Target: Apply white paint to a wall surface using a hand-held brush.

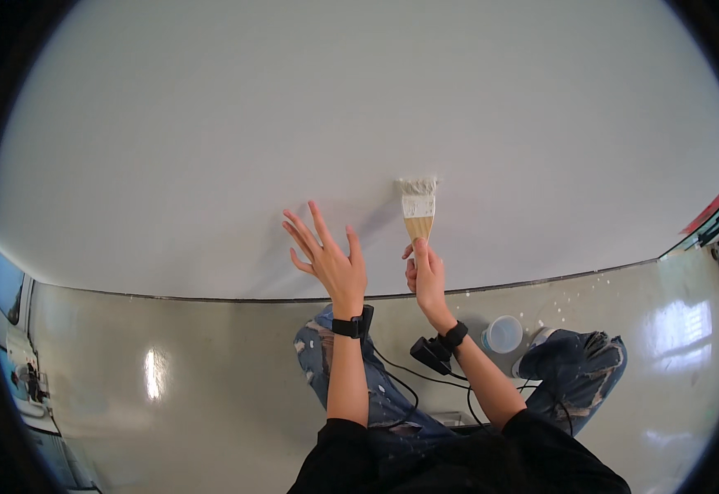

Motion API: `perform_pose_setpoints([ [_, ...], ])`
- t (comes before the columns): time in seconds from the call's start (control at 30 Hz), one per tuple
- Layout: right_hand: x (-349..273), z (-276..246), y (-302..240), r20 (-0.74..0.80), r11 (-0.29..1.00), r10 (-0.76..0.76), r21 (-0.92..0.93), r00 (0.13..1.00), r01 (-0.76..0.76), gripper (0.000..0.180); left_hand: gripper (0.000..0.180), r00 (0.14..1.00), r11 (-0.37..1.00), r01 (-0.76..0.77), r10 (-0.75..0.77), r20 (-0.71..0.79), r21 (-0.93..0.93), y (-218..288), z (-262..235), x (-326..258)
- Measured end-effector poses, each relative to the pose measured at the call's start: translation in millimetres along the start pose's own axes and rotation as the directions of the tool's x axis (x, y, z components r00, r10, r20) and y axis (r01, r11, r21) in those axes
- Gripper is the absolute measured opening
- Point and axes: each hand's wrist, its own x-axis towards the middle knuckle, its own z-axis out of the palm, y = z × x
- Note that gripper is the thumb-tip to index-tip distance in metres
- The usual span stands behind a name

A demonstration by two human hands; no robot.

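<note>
Brush handle (418,231) half-hidden in right hand's (427,278) closed fingers; left hand (331,262) spread wide.

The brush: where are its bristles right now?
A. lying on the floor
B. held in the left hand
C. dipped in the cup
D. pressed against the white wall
D: the right hand holds the brush up, its bristles against the wall, far from the cup.

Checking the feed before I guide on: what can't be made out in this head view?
- Wooden-handled flat paintbrush: its lower handle is hidden inside the right hand.
- Clear plastic cup on the floor: its contents are too small to tell.
- Fresh paint on the white wall: wet and dry areas are indistinguishable.
- Left hand: wall contact is unclear.
</note>
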Motion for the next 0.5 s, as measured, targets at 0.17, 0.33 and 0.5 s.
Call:
perform_pose_setpoints([
  [0.17, -12.0, -8.5, 33.9, -0.025, 0.994, 0.109, -0.001, 0.994, -0.109, 0.052, 0.067, 1.000, 1.000, 0.014, -0.014, 0.018, -0.007, -2.3, 2.3, 0.6],
  [0.33, -39.4, -15.8, 53.8, -0.064, 0.932, 0.357, 0.092, 0.932, -0.351, 0.050, 0.067, 0.999, 1.000, 0.019, -0.019, 0.043, -0.010, -0.5, 4.8, -1.0],
  [0.5, -57.8, -9.1, 47.0, -0.110, 0.974, 0.189, 0.152, 0.976, -0.171, 0.048, 0.067, 0.999, 0.999, 0.036, -0.035, 0.032, -0.030, -4.2, 2.2, -0.3],
])
